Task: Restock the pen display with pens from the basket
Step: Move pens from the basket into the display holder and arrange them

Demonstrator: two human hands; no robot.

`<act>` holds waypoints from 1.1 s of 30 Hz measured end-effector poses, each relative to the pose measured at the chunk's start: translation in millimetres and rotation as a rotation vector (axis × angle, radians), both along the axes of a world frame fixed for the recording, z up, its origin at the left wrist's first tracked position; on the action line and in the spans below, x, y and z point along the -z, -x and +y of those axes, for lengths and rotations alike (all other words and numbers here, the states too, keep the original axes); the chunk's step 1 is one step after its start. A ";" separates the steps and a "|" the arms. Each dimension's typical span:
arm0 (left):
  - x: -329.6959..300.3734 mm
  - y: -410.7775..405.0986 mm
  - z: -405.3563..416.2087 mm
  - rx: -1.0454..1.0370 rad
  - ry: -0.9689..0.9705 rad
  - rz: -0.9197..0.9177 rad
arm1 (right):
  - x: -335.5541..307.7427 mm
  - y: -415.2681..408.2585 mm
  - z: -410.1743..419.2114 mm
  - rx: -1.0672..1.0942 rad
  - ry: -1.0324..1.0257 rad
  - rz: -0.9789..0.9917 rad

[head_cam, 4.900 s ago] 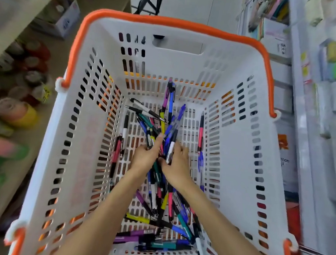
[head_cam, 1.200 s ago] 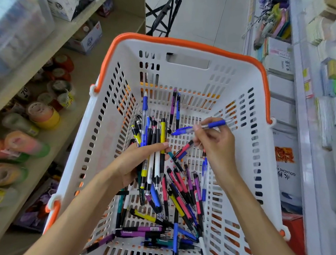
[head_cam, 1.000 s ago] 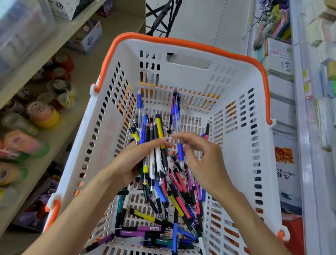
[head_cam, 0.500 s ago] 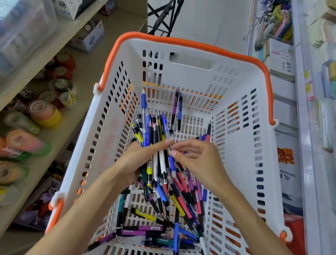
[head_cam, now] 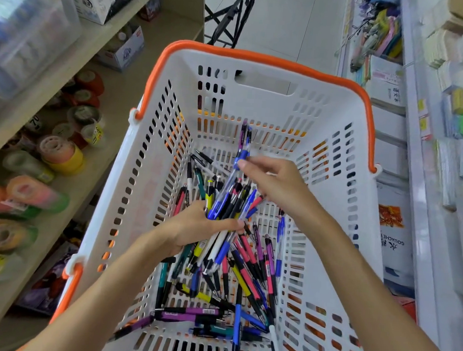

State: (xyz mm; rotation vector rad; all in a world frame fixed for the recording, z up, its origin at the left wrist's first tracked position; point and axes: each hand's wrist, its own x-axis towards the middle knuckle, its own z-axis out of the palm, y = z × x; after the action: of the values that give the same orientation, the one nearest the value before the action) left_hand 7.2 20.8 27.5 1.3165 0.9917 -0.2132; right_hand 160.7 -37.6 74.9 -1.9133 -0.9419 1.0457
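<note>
A single head-worn wide-angle view looks steeply down and forward from close above into the white slotted plastic basket with orange rim (head_cam: 338, 122), wooden shelving (head_cam: 77, 55) at its left edge, white racks (head_cam: 413, 188) at right.

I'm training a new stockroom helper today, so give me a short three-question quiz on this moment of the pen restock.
1. True or false: the left hand grips a bundle of pens.
2. What is the right hand doing? A) pinching a blue pen B) lifting the basket C) resting on a shelf
3. What colour are the basket's handles?

Key: 1 true; 2 A; 3 orange.
</note>
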 end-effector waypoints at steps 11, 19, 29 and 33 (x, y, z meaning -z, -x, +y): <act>1.8 2.3 3.6 -0.012 -0.088 0.052 | 14.0 -0.8 -3.1 0.025 -0.022 0.236; 9.4 6.6 6.3 -0.166 -0.007 0.021 | 12.8 -10.7 -11.3 0.279 -0.128 0.257; -9.9 1.1 12.8 -0.443 0.384 -0.210 | 17.4 15.4 -31.6 -0.279 -0.199 -0.349; -13.7 -0.1 9.7 -0.398 0.390 -0.203 | 14.3 18.5 -38.4 -0.283 -0.149 -0.113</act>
State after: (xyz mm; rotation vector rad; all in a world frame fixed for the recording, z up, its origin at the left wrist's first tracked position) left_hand 7.2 30.5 41.2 0.7524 0.9592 0.0328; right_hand 142.2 -76.0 60.6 -1.7645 -1.3472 1.0009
